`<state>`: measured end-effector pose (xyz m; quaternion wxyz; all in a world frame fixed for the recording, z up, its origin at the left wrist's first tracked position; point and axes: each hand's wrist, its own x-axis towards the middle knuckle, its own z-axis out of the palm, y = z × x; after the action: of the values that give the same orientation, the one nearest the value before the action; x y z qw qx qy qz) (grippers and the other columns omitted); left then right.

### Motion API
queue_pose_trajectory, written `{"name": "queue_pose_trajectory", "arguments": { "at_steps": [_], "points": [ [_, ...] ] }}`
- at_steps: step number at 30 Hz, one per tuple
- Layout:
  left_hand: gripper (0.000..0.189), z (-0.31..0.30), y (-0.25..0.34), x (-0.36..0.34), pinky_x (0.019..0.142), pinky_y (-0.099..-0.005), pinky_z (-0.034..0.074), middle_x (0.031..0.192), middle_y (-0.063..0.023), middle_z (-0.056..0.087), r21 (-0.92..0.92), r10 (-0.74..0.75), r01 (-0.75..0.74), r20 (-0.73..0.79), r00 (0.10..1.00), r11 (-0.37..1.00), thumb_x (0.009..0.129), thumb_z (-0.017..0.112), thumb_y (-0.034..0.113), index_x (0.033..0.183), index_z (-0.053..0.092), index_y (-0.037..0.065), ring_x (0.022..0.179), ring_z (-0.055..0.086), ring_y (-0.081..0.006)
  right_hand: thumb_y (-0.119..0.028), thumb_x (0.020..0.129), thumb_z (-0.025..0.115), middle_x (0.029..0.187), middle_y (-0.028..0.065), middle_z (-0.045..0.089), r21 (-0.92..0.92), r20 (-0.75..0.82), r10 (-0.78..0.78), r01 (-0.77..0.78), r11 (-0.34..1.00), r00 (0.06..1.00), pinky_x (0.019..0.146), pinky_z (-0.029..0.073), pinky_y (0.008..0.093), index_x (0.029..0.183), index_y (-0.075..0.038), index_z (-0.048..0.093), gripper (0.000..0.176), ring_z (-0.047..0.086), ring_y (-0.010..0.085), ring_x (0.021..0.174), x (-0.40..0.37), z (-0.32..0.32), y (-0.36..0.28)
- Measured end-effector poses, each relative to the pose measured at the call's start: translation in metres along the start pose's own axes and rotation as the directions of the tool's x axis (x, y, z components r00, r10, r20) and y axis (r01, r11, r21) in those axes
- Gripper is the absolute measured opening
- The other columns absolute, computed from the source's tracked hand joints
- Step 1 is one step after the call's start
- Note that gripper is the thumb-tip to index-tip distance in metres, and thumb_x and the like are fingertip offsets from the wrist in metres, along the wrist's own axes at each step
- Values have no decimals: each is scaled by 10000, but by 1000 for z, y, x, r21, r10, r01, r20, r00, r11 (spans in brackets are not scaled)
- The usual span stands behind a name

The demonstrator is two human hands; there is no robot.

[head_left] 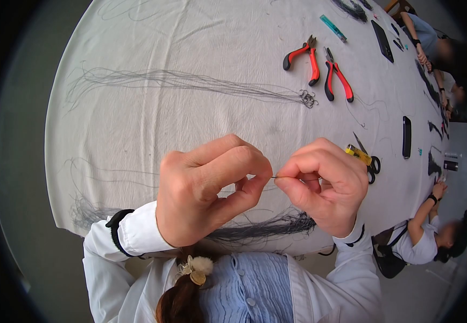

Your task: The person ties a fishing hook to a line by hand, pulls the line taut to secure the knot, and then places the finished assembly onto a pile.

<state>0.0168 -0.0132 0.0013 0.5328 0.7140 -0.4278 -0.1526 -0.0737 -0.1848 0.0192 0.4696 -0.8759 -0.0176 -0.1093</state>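
Between my two hands, close over the table, a thin dark strand is pinched at the fingertips. My left hand is closed, thumb and forefinger pressed together on the strand. My right hand pinches it just to the right, its other fingers curled in. Only a short bit of the strand shows clearly between the fingertips. Below my hands lies a thick bundle of dark strands, partly covered by my left hand. Beyond them a thinner bundle with small curled ends stretches across the cloth.
Red-handled cutters and red-handled pliers lie at the upper right, near a teal lighter. Scissors and a yellow lighter sit beside my right hand. Phones rest farther right; several people sit along the white-clothed table.
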Motion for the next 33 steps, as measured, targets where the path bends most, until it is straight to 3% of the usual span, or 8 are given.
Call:
{"name": "queue_pose_trajectory", "arguments": {
  "at_steps": [8,10,16,23,25,29,31,33],
  "points": [
    [137,0,1,1,566,-229,509,762,-78,618,77,19,-18,-6,1000,997,662,636,-84,760,591,1,645,628,-134,52,685,676,722,18,585,389,75,199,-213,896,977,415,313,197,758,-38,626,127,388,37,477,-3,5,12],
    [91,1,-3,3,549,-221,503,745,-65,610,-148,-29,29,1,1000,989,702,626,-61,764,580,-12,621,617,-112,73,641,690,721,21,584,8,-7,-6,6,1000,1000,410,347,201,753,-41,626,172,439,52,477,0,3,5],
    [44,-8,4,7,526,-190,483,723,-38,585,-469,-467,565,319,825,678,778,599,-11,791,557,-14,583,596,-74,85,606,696,718,38,585,-252,-85,-252,223,941,964,443,446,226,733,-44,619,197,565,100,538,-2,7,2],
    [61,0,-1,2,480,-197,465,724,-14,599,-421,-371,402,158,915,813,738,616,-13,780,575,2,608,610,-72,75,637,693,703,32,573,-174,-75,-117,102,979,990,451,432,207,746,-39,623,173,556,85,545,-1,5,-1],
    [87,2,-4,2,553,-210,500,748,-56,601,-200,-73,70,-5,997,977,715,620,-60,766,579,-3,636,609,-101,62,686,684,699,8,570,6,29,66,-66,998,997,458,391,181,759,-26,626,128,509,41,538,0,1,0],
    [111,1,0,1,584,-222,515,751,-65,606,-66,-23,23,-2,1000,998,683,627,-74,752,588,4,662,616,-120,51,724,673,695,-17,565,299,134,224,-255,920,965,461,343,168,767,-9,623,90,445,8,529,-2,1,9],
    [111,0,1,1,595,-222,518,752,-68,606,-71,-58,60,23,998,996,683,621,-76,752,584,3,655,619,-125,55,726,675,691,-27,562,576,225,393,-447,684,892,455,324,175,767,-2,624,87,402,0,514,-2,3,9],
    [96,0,1,2,592,-220,517,750,-64,604,-109,-65,66,16,998,992,692,619,-69,751,581,-3,648,617,-119,57,715,682,695,-18,571,479,170,316,-359,801,933,450,331,176,768,-7,627,100,414,7,509,-2,2,13]
  ]
}}
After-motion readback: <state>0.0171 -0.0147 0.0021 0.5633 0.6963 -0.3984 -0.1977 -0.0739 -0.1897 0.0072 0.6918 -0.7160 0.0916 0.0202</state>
